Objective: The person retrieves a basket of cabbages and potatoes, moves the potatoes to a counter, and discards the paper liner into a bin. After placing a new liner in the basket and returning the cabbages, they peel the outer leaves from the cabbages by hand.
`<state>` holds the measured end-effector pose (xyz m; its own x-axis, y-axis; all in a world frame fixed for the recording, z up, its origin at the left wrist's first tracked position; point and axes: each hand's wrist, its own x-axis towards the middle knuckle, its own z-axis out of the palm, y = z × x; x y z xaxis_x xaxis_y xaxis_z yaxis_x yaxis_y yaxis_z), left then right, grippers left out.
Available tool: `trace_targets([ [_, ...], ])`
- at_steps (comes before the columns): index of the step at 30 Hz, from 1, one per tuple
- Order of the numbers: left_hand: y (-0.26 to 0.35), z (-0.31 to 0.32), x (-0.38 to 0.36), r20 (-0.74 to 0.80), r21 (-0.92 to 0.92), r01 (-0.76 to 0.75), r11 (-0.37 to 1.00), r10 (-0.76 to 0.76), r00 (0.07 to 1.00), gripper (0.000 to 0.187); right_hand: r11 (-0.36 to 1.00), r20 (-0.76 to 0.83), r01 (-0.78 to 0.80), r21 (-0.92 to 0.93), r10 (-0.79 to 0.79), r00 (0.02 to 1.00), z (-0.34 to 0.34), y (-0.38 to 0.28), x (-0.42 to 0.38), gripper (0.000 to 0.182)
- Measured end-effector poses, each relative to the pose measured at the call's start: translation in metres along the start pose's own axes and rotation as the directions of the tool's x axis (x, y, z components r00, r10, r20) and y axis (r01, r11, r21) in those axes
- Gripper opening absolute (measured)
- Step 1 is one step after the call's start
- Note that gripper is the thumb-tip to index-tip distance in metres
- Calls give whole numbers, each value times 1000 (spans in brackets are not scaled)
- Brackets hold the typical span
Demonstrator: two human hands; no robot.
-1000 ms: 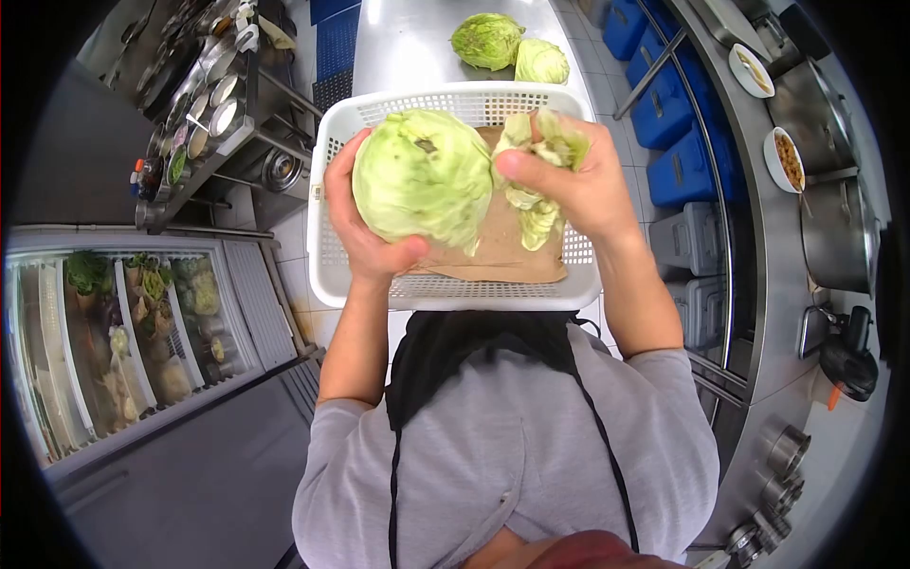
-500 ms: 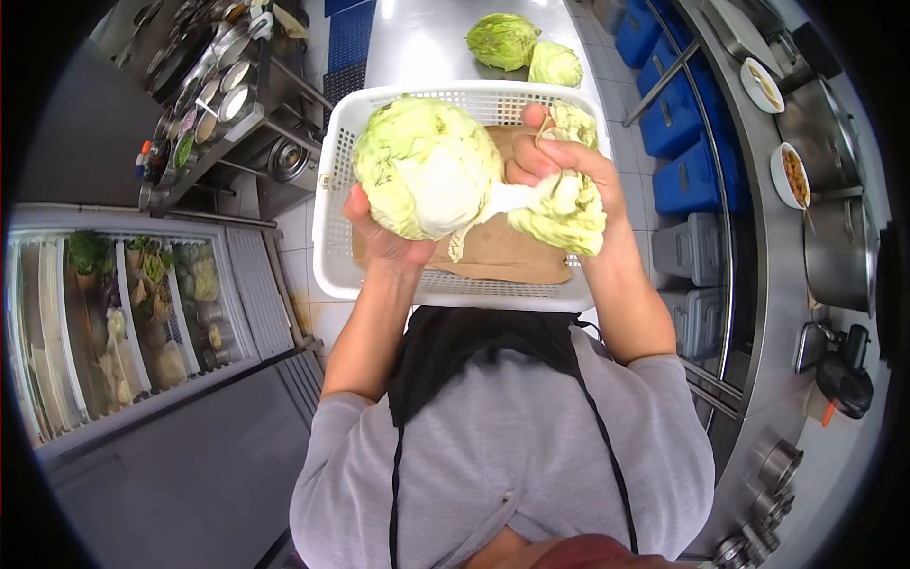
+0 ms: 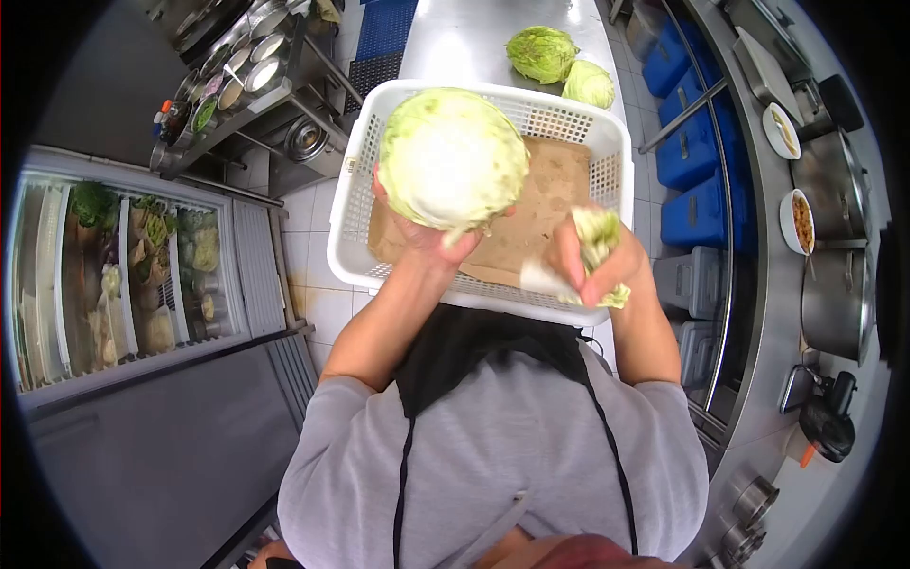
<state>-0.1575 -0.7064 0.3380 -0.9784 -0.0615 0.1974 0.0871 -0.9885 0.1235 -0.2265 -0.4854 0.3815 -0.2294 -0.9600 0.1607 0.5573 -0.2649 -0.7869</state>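
Left hand [image 3: 431,232] cups cabbage head [image 3: 455,161] above left side of white basket [image 3: 338,228], pale face toward camera (near-round, long axis unclear). Right hand [image 3: 607,261] grips crumpled leaves [image 3: 597,232].

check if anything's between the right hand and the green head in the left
Nothing visible stands between the right hand and the green head; only the left hand cups its lower side. The right grips crumpled leaves.

Both forearms [image 3: 399,314] reach forward, the left hand [image 3: 438,237] cupped palm up, the right hand [image 3: 607,263] closed with fingers curled.
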Motion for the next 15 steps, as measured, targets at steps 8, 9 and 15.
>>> trace_targets([
  [8, 33, -2, 12, 158, -81, 44, 996, -31, 987, 90, 988, -307, 145, 59, -120, 944, -16, 4, -10, 23],
  [9, 31, -2, 12, 174, -15, 17, 1000, -15, 985, 91, 990, -362, 138, 35, -117, 925, -15, 4, -6, 22],
  [15, 10, 21, 11, -91, 537, -242, 808, 341, 936, 99, 989, -562, -25, -146, -62, 825, 14, -3, 31, 19],
])
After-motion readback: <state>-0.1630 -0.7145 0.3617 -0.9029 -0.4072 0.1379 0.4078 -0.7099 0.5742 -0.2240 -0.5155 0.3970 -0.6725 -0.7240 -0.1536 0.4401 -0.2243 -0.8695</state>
